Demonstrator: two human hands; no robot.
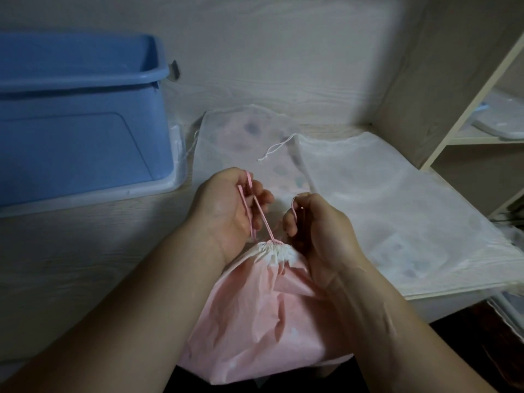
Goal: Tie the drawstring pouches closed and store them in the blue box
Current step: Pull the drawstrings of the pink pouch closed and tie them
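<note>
a person stands at a pale wood-grain table [85, 251], working on a pink pouch [263, 307] that hangs over the table's near edge. its mouth is gathered into tight pleats. the left hand [224, 205] has its fingers curled round a loop of the pink drawstring [261, 215], which runs taut down to the gathers. the right hand [317, 225] pinches the cord's other end just beside the pouch's neck. the blue box [79, 123] sits lidless at the far left of the table, well apart from the pink pouch. a spotted white pouch [246, 143] and a second white pouch [397, 199] lie flat toward the far right, their mouths not yet drawn shut. to knot this well, i judge both ends need even tension, with the knot slid down snug against the pleats so the mouth cannot slip open.
</note>
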